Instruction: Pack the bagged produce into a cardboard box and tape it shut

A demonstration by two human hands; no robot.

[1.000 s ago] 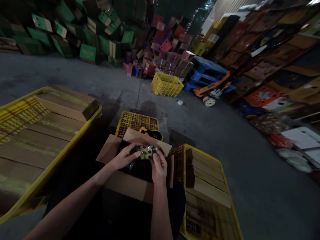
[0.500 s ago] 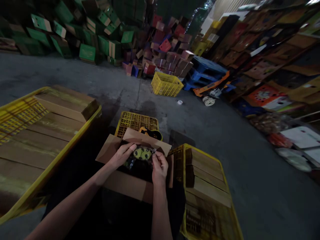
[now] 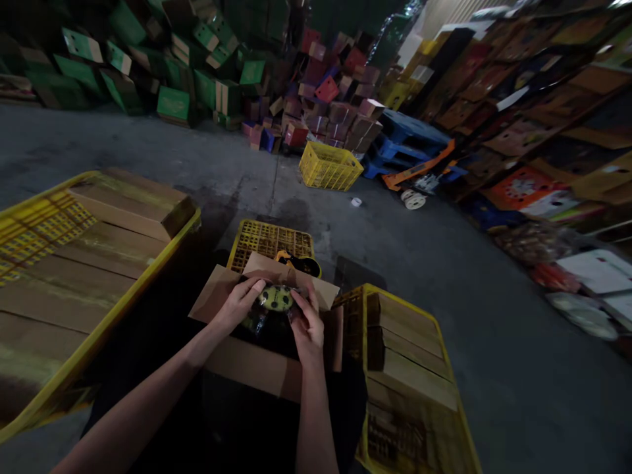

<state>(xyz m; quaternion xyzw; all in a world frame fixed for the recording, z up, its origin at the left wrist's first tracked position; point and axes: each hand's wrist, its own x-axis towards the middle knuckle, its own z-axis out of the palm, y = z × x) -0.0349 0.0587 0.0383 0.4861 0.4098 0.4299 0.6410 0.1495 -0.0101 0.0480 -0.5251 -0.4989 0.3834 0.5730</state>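
Note:
Between my hands is a yellow-green item with dark spots (image 3: pixel 276 298), wrapped in clear shiny plastic. My left hand (image 3: pixel 241 304) grips its left end, thumb on top. On the other side, my right hand (image 3: pixel 307 324) has its fingers closed on the right end. Both hands are over an open cardboard box (image 3: pixel 257 365), whose flaps are spread outward. Dark plastic shows inside the box below the item; its further contents are hidden in shadow.
Yellow crates with flat cardboard boxes stand at left (image 3: pixel 113 296) and right (image 3: pixel 447 349). An upturned-looking yellow crate (image 3: pixel 247 240) with an orange-and-black tool (image 3: pixel 303 264) is just beyond the box. Farther off are a yellow crate (image 3: pixel 330 168), blue pallets (image 3: pixel 409 135) and an orange pallet jack (image 3: pixel 419 172).
My right hand has shifted left and its fingers now lie farther over the item's right end. The item has moved slightly left and up. My left hand has barely moved.

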